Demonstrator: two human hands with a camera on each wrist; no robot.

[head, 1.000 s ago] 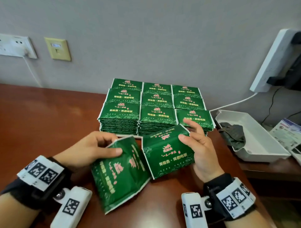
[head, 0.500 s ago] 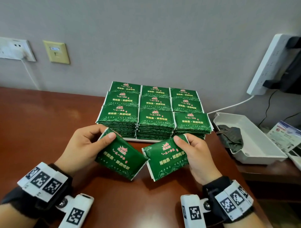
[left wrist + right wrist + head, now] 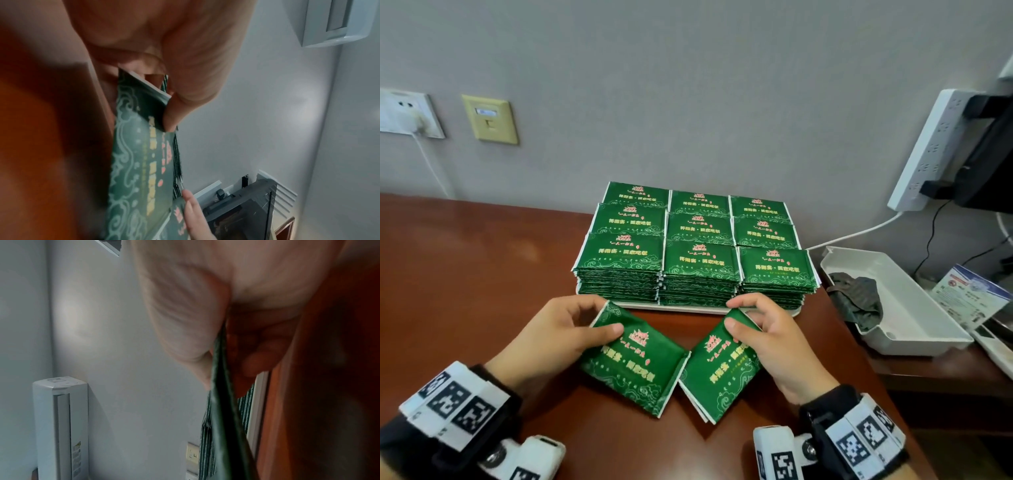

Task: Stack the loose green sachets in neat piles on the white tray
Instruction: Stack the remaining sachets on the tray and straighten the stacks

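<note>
A small sheaf of sachets [image 3: 631, 359] is pinched at its far corner by the left hand [image 3: 551, 337], and another sheaf [image 3: 722, 368] by the right hand [image 3: 774, 337], thumb over and fingers under, both low over the tabletop [image 3: 465, 291] just short of the tray [image 3: 796, 311] and its nine piles [image 3: 697, 246]. Each sheaf should be squared before being laid flush on a pile. Since a second ago, the left sheaf has been turned face-up and both lowered.

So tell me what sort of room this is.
Probably a hotel room or small office: a polished wooden desk against a plain wall with sockets, a power strip hanging at the right, and a floor-standing air conditioner in the corner.
</note>
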